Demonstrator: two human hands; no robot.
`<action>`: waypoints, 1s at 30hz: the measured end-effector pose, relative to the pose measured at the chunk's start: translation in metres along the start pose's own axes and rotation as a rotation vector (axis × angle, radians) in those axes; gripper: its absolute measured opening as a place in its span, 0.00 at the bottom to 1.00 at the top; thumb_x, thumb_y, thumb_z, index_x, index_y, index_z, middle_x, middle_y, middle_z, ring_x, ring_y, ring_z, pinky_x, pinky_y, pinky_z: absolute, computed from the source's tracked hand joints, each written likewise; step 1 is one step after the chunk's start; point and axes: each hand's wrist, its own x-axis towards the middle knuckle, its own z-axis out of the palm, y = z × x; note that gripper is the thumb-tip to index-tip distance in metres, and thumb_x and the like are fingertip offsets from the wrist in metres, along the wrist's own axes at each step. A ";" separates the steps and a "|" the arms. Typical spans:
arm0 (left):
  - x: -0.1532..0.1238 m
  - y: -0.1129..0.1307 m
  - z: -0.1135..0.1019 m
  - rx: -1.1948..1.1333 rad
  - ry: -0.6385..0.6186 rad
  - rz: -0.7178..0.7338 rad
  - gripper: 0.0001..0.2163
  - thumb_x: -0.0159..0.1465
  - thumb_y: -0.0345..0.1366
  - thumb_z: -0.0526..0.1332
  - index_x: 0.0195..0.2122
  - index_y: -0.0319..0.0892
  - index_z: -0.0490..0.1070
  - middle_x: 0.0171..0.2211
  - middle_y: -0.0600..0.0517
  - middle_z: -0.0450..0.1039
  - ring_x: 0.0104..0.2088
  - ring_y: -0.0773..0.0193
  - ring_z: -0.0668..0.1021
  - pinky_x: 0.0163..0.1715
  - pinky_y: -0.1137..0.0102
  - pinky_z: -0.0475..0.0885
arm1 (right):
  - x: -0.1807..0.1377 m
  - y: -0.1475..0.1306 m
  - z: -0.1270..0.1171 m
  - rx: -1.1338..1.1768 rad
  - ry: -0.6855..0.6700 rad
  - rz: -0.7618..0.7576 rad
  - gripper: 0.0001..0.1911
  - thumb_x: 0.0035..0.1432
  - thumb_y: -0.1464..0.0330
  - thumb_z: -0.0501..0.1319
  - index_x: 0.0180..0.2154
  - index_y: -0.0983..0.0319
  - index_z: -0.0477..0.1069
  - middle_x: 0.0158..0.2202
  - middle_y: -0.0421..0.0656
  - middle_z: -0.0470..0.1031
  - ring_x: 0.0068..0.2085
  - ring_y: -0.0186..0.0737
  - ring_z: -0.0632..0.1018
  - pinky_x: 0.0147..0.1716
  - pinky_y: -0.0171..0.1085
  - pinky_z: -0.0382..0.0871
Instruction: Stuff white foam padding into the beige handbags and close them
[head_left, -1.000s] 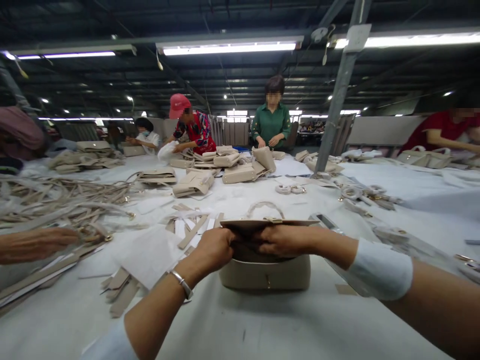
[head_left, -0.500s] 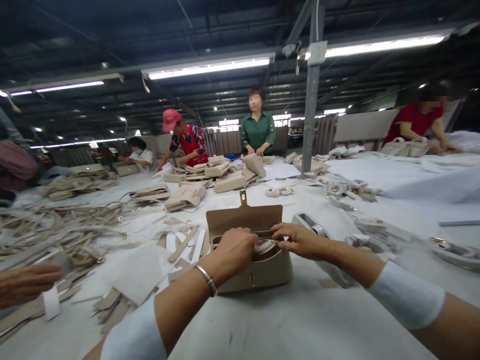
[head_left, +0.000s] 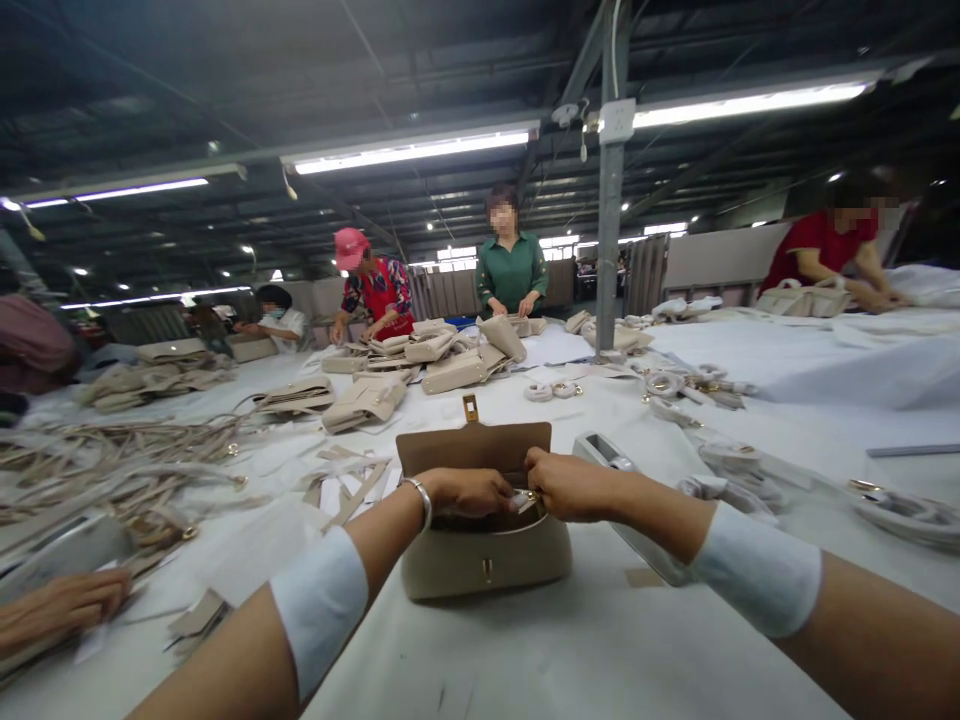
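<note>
A beige handbag (head_left: 487, 565) stands upright on the white-covered table, its flap (head_left: 474, 450) raised at the back with a gold clasp (head_left: 470, 408) on top. In the bag's mouth lies a pale wrapped piece with gold hardware (head_left: 523, 500), which looks like a strap end. My left hand (head_left: 471, 491) reaches into the opening, fingers closed on this piece. My right hand (head_left: 566, 485) is at the right side of the mouth, fingers pinched beside the gold hardware; what they grip is hidden. The bag's inside is mostly hidden by my hands.
A grey tape-dispenser-like device (head_left: 637, 500) lies right of the bag. Wrapped straps (head_left: 739, 465) lie further right. Paper and beige strips (head_left: 349, 490) are at left, with a co-worker's hand (head_left: 67, 608). Beige bags (head_left: 457, 370) are heaped behind, near other people and a post (head_left: 609, 220).
My left hand has gone lower into the bag, and my right hand has closed from spread fingers into a pinch. The co-worker's hand at left has come down onto the table.
</note>
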 end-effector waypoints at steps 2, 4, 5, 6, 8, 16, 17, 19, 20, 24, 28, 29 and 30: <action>0.005 -0.004 -0.004 0.009 0.007 0.031 0.11 0.61 0.40 0.53 0.30 0.39 0.71 0.24 0.55 0.67 0.24 0.68 0.67 0.25 0.73 0.62 | 0.001 0.000 -0.001 -0.002 -0.007 0.005 0.08 0.50 0.80 0.57 0.29 0.66 0.72 0.40 0.49 0.70 0.36 0.38 0.74 0.37 0.31 0.66; 0.009 -0.007 -0.005 0.072 0.019 0.078 0.10 0.60 0.37 0.53 0.27 0.39 0.70 0.21 0.56 0.64 0.22 0.69 0.64 0.23 0.74 0.60 | -0.001 0.001 -0.002 0.004 -0.006 0.001 0.08 0.50 0.81 0.56 0.29 0.66 0.72 0.41 0.49 0.70 0.37 0.38 0.74 0.38 0.31 0.66; 0.012 -0.008 -0.005 0.110 0.026 0.103 0.09 0.59 0.36 0.54 0.26 0.39 0.70 0.19 0.56 0.63 0.21 0.69 0.63 0.22 0.74 0.59 | -0.002 0.001 -0.002 0.009 -0.005 -0.004 0.08 0.51 0.81 0.56 0.28 0.66 0.72 0.42 0.49 0.69 0.38 0.37 0.74 0.40 0.31 0.66; 0.014 -0.009 -0.004 0.137 0.039 0.125 0.09 0.58 0.35 0.54 0.24 0.39 0.69 0.18 0.56 0.62 0.21 0.69 0.63 0.22 0.74 0.58 | -0.004 0.002 -0.002 0.013 -0.003 -0.011 0.09 0.52 0.81 0.55 0.29 0.66 0.71 0.43 0.49 0.69 0.39 0.37 0.74 0.42 0.31 0.66; 0.017 -0.012 0.000 0.156 0.088 0.166 0.07 0.56 0.31 0.55 0.23 0.39 0.69 0.19 0.56 0.62 0.22 0.69 0.62 0.23 0.74 0.58 | -0.006 0.002 0.001 0.032 0.014 -0.022 0.09 0.55 0.80 0.54 0.31 0.66 0.72 0.46 0.49 0.67 0.43 0.38 0.74 0.46 0.31 0.65; 0.030 -0.017 0.020 0.055 0.150 0.301 0.08 0.56 0.27 0.55 0.19 0.39 0.61 0.18 0.58 0.55 0.21 0.72 0.58 0.22 0.75 0.54 | -0.014 0.015 0.018 0.242 0.140 -0.035 0.06 0.55 0.79 0.58 0.31 0.65 0.72 0.48 0.48 0.68 0.46 0.40 0.73 0.47 0.36 0.66; 0.031 -0.017 0.020 0.034 0.149 0.304 0.09 0.56 0.28 0.54 0.19 0.38 0.61 0.18 0.58 0.54 0.21 0.73 0.58 0.22 0.75 0.54 | -0.014 0.015 0.019 0.245 0.140 -0.024 0.06 0.55 0.78 0.58 0.31 0.65 0.73 0.49 0.48 0.68 0.45 0.40 0.73 0.47 0.36 0.66; 0.032 -0.017 0.017 0.006 0.157 0.296 0.09 0.57 0.29 0.54 0.20 0.38 0.61 0.19 0.58 0.54 0.22 0.73 0.57 0.22 0.75 0.54 | -0.011 0.014 0.019 0.205 0.121 0.009 0.06 0.54 0.78 0.58 0.31 0.65 0.73 0.49 0.48 0.68 0.45 0.40 0.73 0.47 0.36 0.65; 0.031 -0.017 0.015 -0.003 0.154 0.284 0.08 0.57 0.30 0.54 0.21 0.39 0.61 0.19 0.58 0.54 0.22 0.72 0.57 0.22 0.75 0.54 | -0.008 0.012 0.018 0.173 0.107 0.024 0.07 0.53 0.79 0.58 0.30 0.66 0.73 0.48 0.49 0.68 0.45 0.41 0.73 0.48 0.36 0.65; 0.032 -0.016 0.009 -0.026 -0.040 0.093 0.06 0.53 0.32 0.56 0.20 0.40 0.64 0.17 0.57 0.60 0.19 0.70 0.62 0.21 0.73 0.57 | 0.001 0.000 0.014 0.093 0.086 0.067 0.09 0.47 0.81 0.57 0.26 0.67 0.73 0.47 0.51 0.69 0.44 0.45 0.74 0.45 0.38 0.66; 0.036 -0.019 0.015 -0.091 -0.179 -0.063 0.06 0.48 0.33 0.58 0.16 0.41 0.65 0.14 0.53 0.64 0.15 0.63 0.66 0.16 0.69 0.60 | -0.003 -0.009 0.016 0.053 0.108 0.079 0.09 0.45 0.81 0.57 0.25 0.65 0.73 0.45 0.47 0.71 0.41 0.40 0.75 0.41 0.33 0.67; 0.037 -0.019 0.017 -0.117 -0.158 -0.059 0.06 0.47 0.32 0.58 0.15 0.41 0.65 0.13 0.53 0.65 0.15 0.61 0.66 0.15 0.68 0.61 | -0.005 -0.010 0.018 0.061 0.132 0.078 0.09 0.45 0.81 0.57 0.25 0.65 0.73 0.44 0.46 0.71 0.42 0.39 0.74 0.41 0.32 0.66; 0.037 -0.020 0.020 -0.145 -0.117 -0.040 0.05 0.45 0.31 0.59 0.14 0.41 0.65 0.13 0.53 0.65 0.15 0.61 0.67 0.15 0.67 0.62 | -0.008 -0.011 0.020 0.077 0.163 0.070 0.09 0.45 0.81 0.56 0.25 0.64 0.72 0.44 0.46 0.71 0.43 0.38 0.74 0.41 0.31 0.66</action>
